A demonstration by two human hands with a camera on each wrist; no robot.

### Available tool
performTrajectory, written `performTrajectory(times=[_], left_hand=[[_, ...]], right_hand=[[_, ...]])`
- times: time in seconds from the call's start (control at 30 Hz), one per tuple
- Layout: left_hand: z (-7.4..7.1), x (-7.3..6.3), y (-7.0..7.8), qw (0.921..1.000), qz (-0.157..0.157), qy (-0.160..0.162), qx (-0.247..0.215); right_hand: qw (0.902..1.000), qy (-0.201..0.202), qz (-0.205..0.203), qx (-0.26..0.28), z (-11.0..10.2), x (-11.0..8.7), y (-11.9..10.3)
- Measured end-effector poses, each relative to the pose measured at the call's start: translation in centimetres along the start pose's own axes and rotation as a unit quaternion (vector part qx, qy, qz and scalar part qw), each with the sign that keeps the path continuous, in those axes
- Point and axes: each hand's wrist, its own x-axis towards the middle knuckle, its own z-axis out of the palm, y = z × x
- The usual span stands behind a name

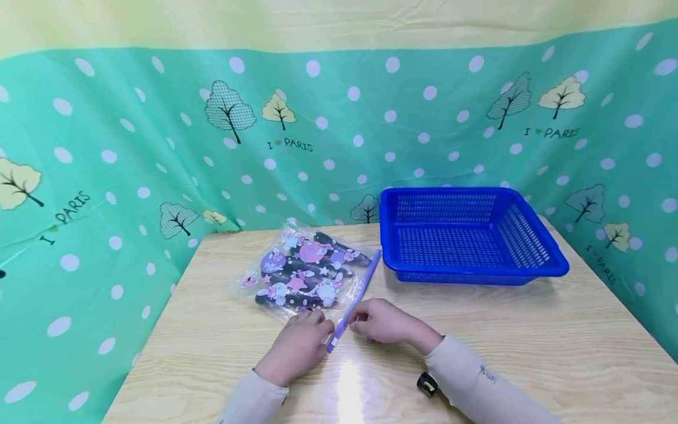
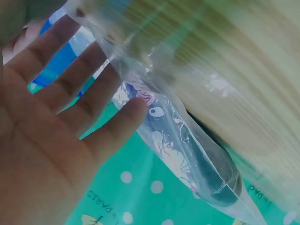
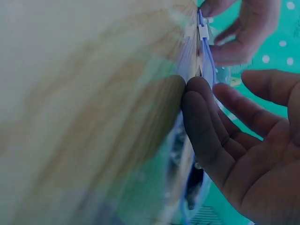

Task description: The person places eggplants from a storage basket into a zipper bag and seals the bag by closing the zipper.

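Note:
A clear zip bag (image 1: 296,282) printed with cartoon animals and stars lies flat on the table, several long dark pieces inside. Its purple zip strip (image 1: 365,280) runs along the right side, with a white slider (image 1: 335,340) at the near end. My left hand (image 1: 302,344) is at the bag's near corner; in the left wrist view its fingers (image 2: 101,89) reach straight against the film. Beside the strip is my right hand (image 1: 384,321), fingertips (image 3: 197,89) at the bag's mouth, thumb apart. In the right wrist view the two strip edges stand apart below those fingertips.
A blue plastic basket (image 1: 474,271) with slotted walls stands at the back right of the wooden table (image 1: 477,330). Green dotted cloth (image 1: 339,135) hangs behind and at both sides. A small black device (image 1: 426,384) sits by the right sleeve.

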Motion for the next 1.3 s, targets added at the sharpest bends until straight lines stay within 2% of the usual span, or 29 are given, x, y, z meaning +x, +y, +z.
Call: performTrajectory(times=[0.1, 0.27, 0.43, 0.53, 0.63, 0.77, 0.83, 0.87, 0.9, 1.0, 1.1, 1.2, 1.3], left_hand=[[0.3, 0.2, 0.2, 0.9998, 0.0, 0.005, 0.021], [0.5, -0.3, 0.1, 0.9999, -0.007, -0.011, 0.009], [0.8, -0.1, -0.1, 0.9984, 0.021, 0.032, 0.042], [0.7, 0.0, -0.4, 0.9986, 0.028, 0.033, 0.032], [0.4, -0.1, -1.0, 0.9994, 0.008, 0.001, -0.035], [0.1, -0.3, -1.8, 0.9917, -0.03, -0.04, -0.118], [0.1, -0.4, -2.0, 0.9909, -0.03, -0.043, -0.124], [0.1, -0.5, -2.0, 0.9919, -0.026, -0.039, -0.118], [0.1, -0.6, -2.0, 0.9937, -0.021, -0.03, -0.106], [0.0, -0.5, -1.9, 0.9981, -0.011, 0.015, -0.059], [-0.4, -0.4, -2.0, 0.997, -0.03, 0.054, -0.048], [-0.8, -0.1, -2.4, 0.9924, -0.061, 0.074, -0.077], [-1.4, 0.2, -3.2, 0.9826, -0.096, 0.084, -0.135]], right_hand=[[0.9965, 0.0, -0.032, -0.078, 0.3, 0.2, -0.4], [0.9817, -0.004, -0.078, -0.174, 0.8, 0.6, -1.0], [0.9651, 0.012, -0.091, -0.245, 0.9, 0.6, -1.3], [0.9444, 0.037, -0.092, -0.314, 1.0, 0.6, -1.4], [0.915, 0.055, -0.103, -0.386, 1.3, 1.2, -1.5], [0.8719, 0.07, -0.13, -0.467, 1.5, 2.5, -1.5], [0.8628, 0.07, -0.137, -0.482, 1.3, 3.1, -1.6], [0.8612, 0.071, -0.141, -0.483, 1.2, 3.4, -1.7], [0.8638, 0.07, -0.144, -0.478, 1.0, 3.6, -1.8], [0.8866, 0.069, -0.152, -0.431, 0.4, 3.9, -1.9], [0.9092, 0.079, -0.16, -0.376, -0.1, 4.0, -2.0], [0.923, 0.102, -0.154, -0.338, -0.5, 3.9, -2.0], [0.9329, 0.127, -0.141, -0.306, -0.7, 3.8, -2.5]])
